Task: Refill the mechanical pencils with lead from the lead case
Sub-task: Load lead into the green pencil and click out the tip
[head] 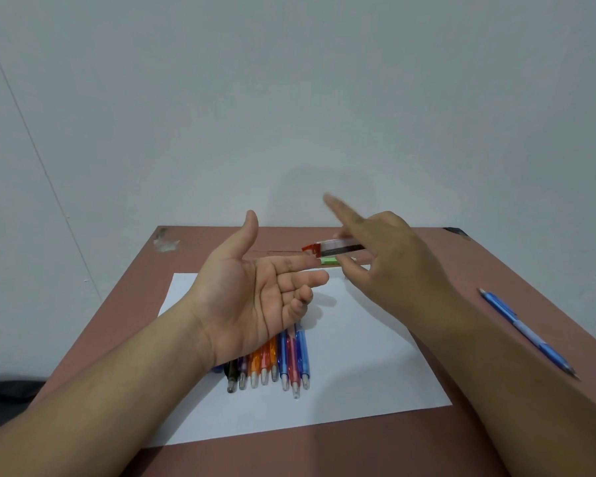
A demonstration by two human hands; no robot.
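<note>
The lead case (334,248), clear with a red cap, is pinched in the fingers (353,270) of the right hand (389,266), its index finger stretched out straight above it. The case is held level above the tabletop (496,270), its red end just beside the fingertips of the left hand (252,294), which is turned palm up with the fingers relaxed and apart, nothing gripped. A green object (331,260) is seen just under the case. A row of coloured pencils (272,366) is laid on white paper (358,373) beneath the left hand. One blue pencil (527,333) is set well apart at the right.
</note>
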